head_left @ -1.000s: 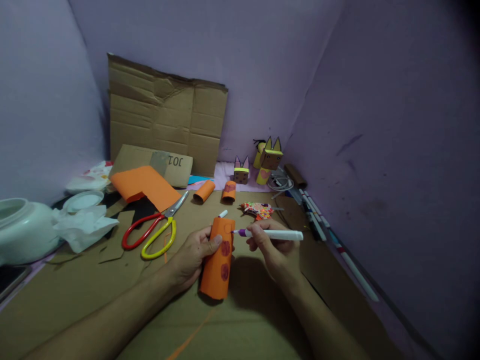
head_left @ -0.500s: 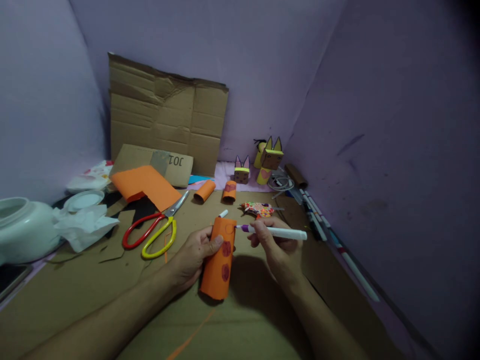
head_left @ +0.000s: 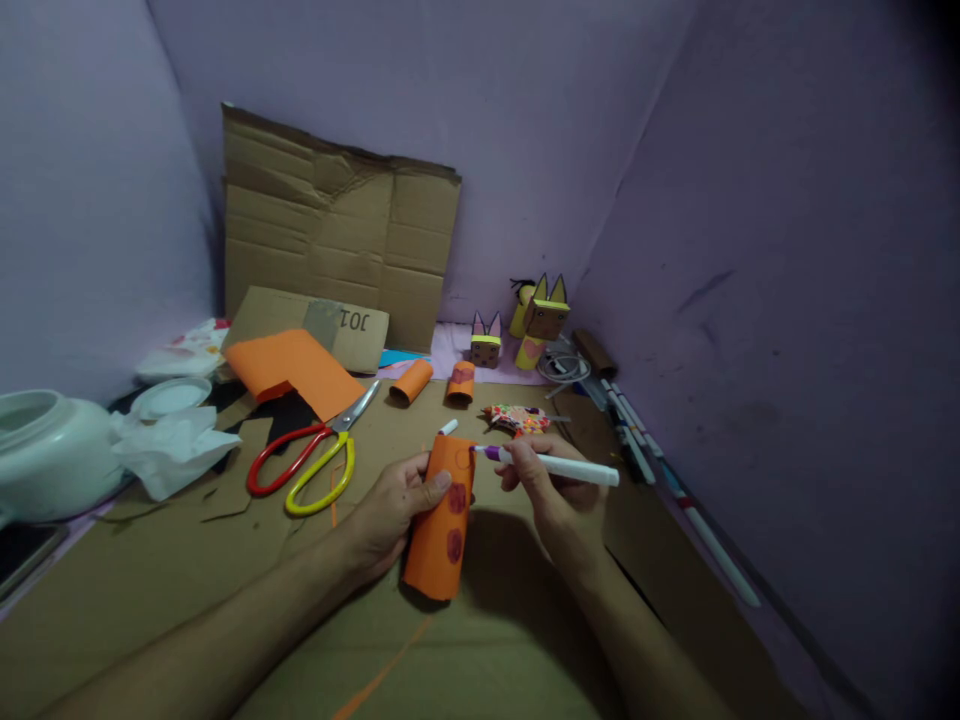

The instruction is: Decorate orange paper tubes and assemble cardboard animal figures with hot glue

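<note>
Left hand (head_left: 391, 508) was closed around the orange paper tube (head_left: 435, 548), thumb on its front. The tube was tilted, between the two hands. Right hand (head_left: 556, 503) pinched a white marker (head_left: 581, 469) with purple collar; its tip was at the tube's upper right edge, beside an outlined circle (head_left: 463, 458); whether it touched, I could not tell.

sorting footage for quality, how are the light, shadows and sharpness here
Head view: dim, cool light, no harsh glare; head view: soft shadow on the cardboard mat, just right of the orange tube; head view: upper right corner fading to black; head view: scissors fairly crisp, thin drawn lines on the tube softer.
</note>
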Demonstrator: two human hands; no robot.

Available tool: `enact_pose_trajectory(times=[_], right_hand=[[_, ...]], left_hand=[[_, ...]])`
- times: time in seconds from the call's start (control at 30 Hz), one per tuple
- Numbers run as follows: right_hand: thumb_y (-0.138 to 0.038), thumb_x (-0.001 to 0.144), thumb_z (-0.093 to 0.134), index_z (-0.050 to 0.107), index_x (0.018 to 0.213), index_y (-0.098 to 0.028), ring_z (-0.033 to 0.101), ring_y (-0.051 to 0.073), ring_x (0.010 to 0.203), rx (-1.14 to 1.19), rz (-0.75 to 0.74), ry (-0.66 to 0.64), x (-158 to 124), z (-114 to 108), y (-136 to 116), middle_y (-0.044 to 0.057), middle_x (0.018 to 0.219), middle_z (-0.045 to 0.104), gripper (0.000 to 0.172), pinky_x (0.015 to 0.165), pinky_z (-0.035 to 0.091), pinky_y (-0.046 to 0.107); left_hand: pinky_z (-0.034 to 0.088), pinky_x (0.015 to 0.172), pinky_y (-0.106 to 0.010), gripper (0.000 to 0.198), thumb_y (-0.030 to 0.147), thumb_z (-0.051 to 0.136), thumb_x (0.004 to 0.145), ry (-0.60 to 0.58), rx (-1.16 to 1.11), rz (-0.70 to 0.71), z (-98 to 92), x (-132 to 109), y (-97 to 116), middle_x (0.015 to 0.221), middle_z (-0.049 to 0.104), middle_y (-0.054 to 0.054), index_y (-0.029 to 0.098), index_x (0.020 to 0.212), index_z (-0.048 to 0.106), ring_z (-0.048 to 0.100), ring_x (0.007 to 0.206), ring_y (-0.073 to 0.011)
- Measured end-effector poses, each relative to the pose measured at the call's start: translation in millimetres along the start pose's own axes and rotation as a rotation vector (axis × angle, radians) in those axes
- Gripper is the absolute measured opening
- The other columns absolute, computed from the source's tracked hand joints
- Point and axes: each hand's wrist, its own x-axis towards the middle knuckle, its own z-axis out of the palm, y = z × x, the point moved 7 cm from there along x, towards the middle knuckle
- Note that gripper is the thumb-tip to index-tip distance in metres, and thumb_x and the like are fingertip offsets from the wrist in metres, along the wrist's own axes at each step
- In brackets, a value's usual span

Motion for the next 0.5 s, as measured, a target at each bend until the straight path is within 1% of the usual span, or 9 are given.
enact_pose_trajectory(times=[0.2,0.5], right_hand=[[-0.035,0.087,0.059,0.067,0.075,-0.019,0.058,0.013,0.052,-0.035,-0.011,-0.014,-0.6,1.4,-1.6,-0.001,0.056,0.062,0.021,0.05,0.046,0.024],[-0.034,0.087,0.059,0.066,0.074,-0.02,0.059,0.013,0.053,-0.06,-0.005,-0.046,-2.0,3.5,-0.3,-0.001,0.058,0.063,0.021,0.053,0.047,0.025]], left_hand=[[0.045,0.062,-0.026,0.047,0.039,0.084,0.057,-0.026,-0.002,0.008,2.9,-0.5,-0.5,0.072,0.068,-0.004,0.012,0.09,0.063,0.06,0.061,-0.0142],[0.044,0.063,-0.026,0.044,0.04,0.083,0.059,-0.018,0.02,0.013,1.9,-0.3,0.0,0.071,0.067,-0.004,0.013,0.088,0.065,0.06,0.063,-0.0146]])
